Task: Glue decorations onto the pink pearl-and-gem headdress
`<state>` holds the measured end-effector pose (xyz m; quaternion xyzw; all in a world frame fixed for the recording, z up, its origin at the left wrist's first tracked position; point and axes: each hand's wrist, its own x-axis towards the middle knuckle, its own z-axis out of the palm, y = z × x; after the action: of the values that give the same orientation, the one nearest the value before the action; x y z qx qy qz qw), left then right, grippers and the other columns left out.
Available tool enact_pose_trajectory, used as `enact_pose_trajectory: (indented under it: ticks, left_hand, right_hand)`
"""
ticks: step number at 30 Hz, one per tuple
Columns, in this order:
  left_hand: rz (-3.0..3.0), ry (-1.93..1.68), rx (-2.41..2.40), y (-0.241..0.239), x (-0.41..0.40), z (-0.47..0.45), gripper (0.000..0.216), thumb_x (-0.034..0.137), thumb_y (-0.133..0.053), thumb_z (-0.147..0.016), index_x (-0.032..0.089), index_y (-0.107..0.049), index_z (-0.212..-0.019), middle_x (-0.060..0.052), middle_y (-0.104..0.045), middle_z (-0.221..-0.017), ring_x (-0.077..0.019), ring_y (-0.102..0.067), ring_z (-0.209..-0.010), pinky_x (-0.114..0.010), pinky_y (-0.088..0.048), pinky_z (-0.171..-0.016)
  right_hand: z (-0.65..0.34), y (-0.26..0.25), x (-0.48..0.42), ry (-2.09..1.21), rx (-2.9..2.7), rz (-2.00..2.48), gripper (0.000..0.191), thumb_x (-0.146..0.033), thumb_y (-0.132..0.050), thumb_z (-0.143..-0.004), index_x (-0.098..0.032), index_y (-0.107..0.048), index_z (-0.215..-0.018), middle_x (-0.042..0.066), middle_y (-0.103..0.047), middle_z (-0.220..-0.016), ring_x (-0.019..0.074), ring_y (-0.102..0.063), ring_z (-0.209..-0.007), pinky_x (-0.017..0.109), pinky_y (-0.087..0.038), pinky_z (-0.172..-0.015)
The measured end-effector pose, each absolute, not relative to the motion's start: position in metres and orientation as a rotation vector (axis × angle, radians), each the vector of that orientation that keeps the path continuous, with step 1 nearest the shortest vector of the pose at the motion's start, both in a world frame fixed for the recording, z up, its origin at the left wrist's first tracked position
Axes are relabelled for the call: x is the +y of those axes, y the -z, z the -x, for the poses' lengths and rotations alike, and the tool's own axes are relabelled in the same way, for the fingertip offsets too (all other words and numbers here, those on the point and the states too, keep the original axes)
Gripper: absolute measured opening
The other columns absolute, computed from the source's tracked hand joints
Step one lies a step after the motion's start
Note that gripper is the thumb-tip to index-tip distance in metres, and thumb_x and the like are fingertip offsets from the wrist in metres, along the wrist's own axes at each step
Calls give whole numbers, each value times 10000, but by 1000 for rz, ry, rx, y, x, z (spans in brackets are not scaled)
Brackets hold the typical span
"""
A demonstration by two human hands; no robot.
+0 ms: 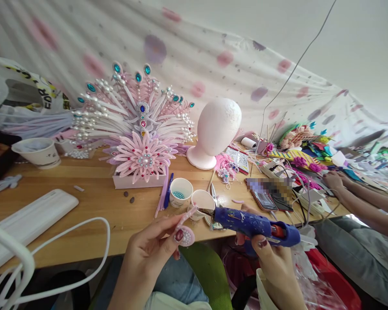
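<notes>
Headdress (142,129): pink and white, upright on the table (97,224).
Left hand (150,247): thumb and fingers clamped on the pink piece (188,237).
Pink piece: above the table's near edge, pearls on its round end, its strip at the nozzle (207,212).
Foam head (219,129): upright.
Glue gun (257,226): blue, pointing left.
Right hand (274,260): fingers wrapped around the glue gun.
</notes>
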<state>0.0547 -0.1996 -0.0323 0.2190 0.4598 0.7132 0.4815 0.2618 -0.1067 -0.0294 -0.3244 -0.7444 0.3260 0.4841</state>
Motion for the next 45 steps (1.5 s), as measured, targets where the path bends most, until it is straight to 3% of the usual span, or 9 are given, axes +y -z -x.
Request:
enact_pose_trajectory:
  ticks: [7, 13, 18, 24, 28, 31, 34, 40, 45]
  left_hand:
    - [-519, -1763, 1113, 30, -200, -59, 284, 388, -885, -635, 238, -834, -871, -51, -744, -777, -85, -545, -543, -181, -480, -495]
    - [-559, -1748, 1123, 34, -199, -57, 296, 410, -880, -638, 242, -833, -878, -40, -729, -742, -85, -545, -548, -183, -474, -504]
    - [-525, -1733, 1098, 35, -199, -56, 324, 423, -889, -623, 227, -832, -874, -58, -747, -780, -96, -558, -561, -198, -479, -511]
    - [-414, -1668, 980, 30, -200, -55, 337, 405, -917, -583, 221, -828, -851, -50, -742, -736, -96, -570, -549, -212, -477, -529]
    - [-371, -1639, 915, 27, -200, -55, 353, 388, -930, -562, 210, -824, -848, -46, -727, -714, -90, -555, -548, -212, -461, -521]
    - [-349, -1624, 897, 26, -200, -55, 340, 381, -932, -563, 218, -823, -841, -38, -721, -698, -88, -554, -551, -205, -455, -526]
    - [-357, -1633, 916, 28, -201, -53, 331, 382, -921, -583, 216, -821, -851, -47, -729, -722, -101, -565, -561, -222, -465, -537]
    - [-491, -1723, 1047, 35, -202, -50, 338, 399, -871, -659, 194, -823, -923, -70, -737, -776, -107, -549, -601, -217, -479, -566]
    - [-637, -1812, 1263, 32, -205, -53, 272, 415, -827, -705, 235, -825, -909, -71, -757, -958, -142, -617, -719, -195, -486, -568]
  right_hand:
    - [-260, 26, -106, -684, -1805, 818, 448, -573, -624, -869, -212, -718, -1118, 89, -645, -689, 273, -673, -689, 403, -587, -601]
    - [-271, 34, -103, -687, -1773, 859, 418, -571, -672, -827, -224, -728, -1053, 115, -664, -744, 303, -669, -740, 459, -590, -674]
    - [-272, 35, -105, -777, -1770, 891, 444, -592, -656, -837, -226, -708, -1082, 74, -645, -706, 279, -676, -743, 454, -590, -697]
    - [-263, 36, -107, -878, -1776, 867, 462, -635, -620, -845, -217, -716, -1016, 56, -633, -629, 248, -658, -648, 400, -577, -621]
    - [-251, 29, -110, -977, -1830, 760, 470, -622, -543, -905, -198, -702, -782, 60, -673, -620, 204, -649, -564, 337, -558, -562]
    - [-243, 22, -112, -960, -1841, 653, 444, -578, -559, -917, -203, -689, -720, 50, -676, -594, 194, -655, -546, 315, -560, -557]
    - [-241, 19, -113, -1034, -1810, 601, 381, -555, -603, -898, -206, -710, -790, 58, -694, -630, 215, -674, -562, 338, -574, -559]
    - [-247, 24, -116, -1198, -1665, 731, 432, -574, -613, -876, -211, -695, -1095, 82, -727, -705, 291, -713, -690, 471, -595, -744]
    - [-249, 19, -119, -1102, -1728, 770, 400, -586, -594, -882, -220, -726, -976, 79, -709, -715, 278, -693, -715, 462, -571, -772]
